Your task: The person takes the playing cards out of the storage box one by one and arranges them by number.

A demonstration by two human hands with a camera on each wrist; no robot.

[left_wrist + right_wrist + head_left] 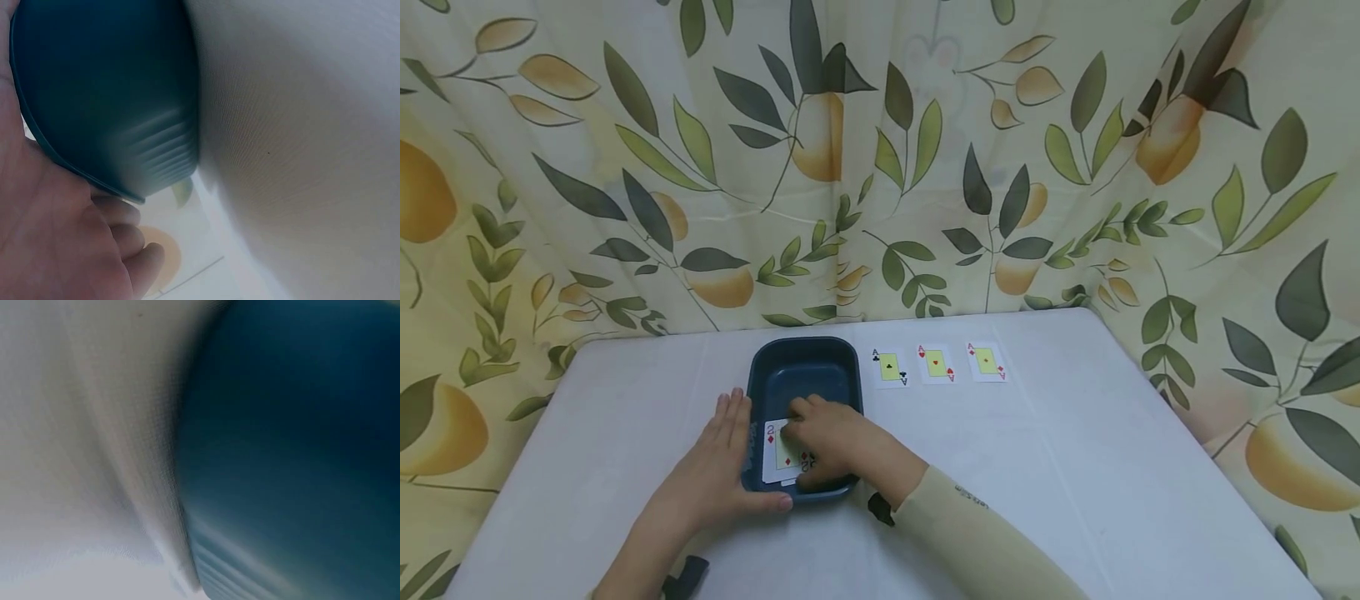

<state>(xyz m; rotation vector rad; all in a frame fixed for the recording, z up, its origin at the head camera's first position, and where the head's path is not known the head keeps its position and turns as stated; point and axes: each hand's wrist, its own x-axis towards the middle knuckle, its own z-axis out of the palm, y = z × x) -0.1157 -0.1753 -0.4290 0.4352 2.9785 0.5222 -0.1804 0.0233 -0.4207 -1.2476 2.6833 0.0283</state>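
A dark blue plastic bin (805,352) stands on the white table. Inside, at its near end, lies a two of diamonds playing card (771,458), face up, with the edge of another card showing beneath it. My right hand (835,433) reaches over the bin's right wall and grips the two of diamonds, fingers bent over its face and thumb at its near edge; part of the card is hidden under the hand. Flat along the bin's left wall lies my left hand (718,462), fingers straight and pointing away, thumb stretched along the near rim.
Right of the bin, face-up cards lie in a row: an ace of clubs (890,367), an ace of hearts (936,364) and an ace of diamonds (986,362). White cloth covers the table (1075,450). A curtain (925,208) printed with fruit and leaves hangs behind it.
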